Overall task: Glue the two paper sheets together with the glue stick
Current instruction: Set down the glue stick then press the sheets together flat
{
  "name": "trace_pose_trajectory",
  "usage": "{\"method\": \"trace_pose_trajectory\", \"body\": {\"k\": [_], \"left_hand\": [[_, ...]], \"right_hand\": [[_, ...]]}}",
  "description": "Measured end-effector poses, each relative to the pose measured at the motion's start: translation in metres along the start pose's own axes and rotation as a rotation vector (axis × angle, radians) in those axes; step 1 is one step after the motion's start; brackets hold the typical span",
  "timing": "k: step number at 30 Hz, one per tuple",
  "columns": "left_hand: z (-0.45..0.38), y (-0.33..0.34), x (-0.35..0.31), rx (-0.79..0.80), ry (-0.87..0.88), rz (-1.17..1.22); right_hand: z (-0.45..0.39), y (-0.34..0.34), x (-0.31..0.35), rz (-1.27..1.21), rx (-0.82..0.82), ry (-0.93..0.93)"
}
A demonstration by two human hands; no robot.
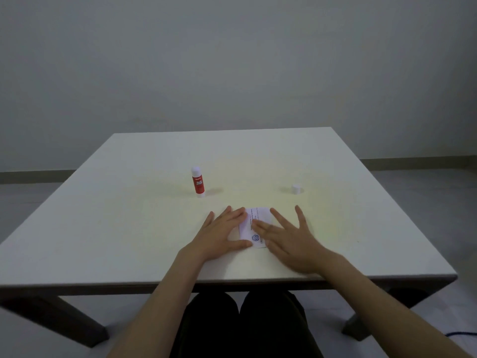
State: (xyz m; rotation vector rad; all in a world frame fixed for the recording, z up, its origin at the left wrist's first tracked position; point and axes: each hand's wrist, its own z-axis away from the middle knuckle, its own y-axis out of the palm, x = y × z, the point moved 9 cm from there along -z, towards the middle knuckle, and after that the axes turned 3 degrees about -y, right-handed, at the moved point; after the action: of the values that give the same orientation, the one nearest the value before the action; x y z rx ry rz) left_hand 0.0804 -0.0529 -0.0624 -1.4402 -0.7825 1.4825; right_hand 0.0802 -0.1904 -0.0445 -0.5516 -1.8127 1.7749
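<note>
pressing the glued sheets flat, near table's front edge

glue stick (198, 181) upright, uncapped, left of mid-table; left hand (222, 235) flat, fingers spread on paper sheets (255, 227), right hand (289, 240) same, blurry; cap (295, 189) toward right. looks like final press step; next prob needs firm rubbing along the seam w/o shifting sheets, then recap.

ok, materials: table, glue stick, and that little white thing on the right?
Table: matte off-white top, likely laminate over board; dark edge band and legs. Glue stick: smooth plastic tube, red printed label, white tip uncapped by the look. Small white cylinder: probably its plastic cap, standing apart; too small to be sure.
</note>
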Motion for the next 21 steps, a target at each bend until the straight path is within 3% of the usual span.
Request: {"method": "trace_pose_trajectory", "body": {"k": [5,11,17,21], "left_hand": [[0.002,-0.002,-0.002,0.021,-0.015,-0.052],[0.004,0.000,-0.002,0.029,-0.014,-0.058],[0.005,-0.001,-0.003,0.036,-0.021,-0.048],[0.005,-0.002,-0.005,0.038,-0.021,-0.050]], "right_hand": [[-0.025,-0.006,-0.034,0.030,0.069,0.123],[0.037,0.010,0.015,0.019,0.069,-0.141],[0.039,-0.005,0.008,-0.049,0.135,0.006],[0.051,-0.006,0.017,0.001,0.110,-0.044]]}}
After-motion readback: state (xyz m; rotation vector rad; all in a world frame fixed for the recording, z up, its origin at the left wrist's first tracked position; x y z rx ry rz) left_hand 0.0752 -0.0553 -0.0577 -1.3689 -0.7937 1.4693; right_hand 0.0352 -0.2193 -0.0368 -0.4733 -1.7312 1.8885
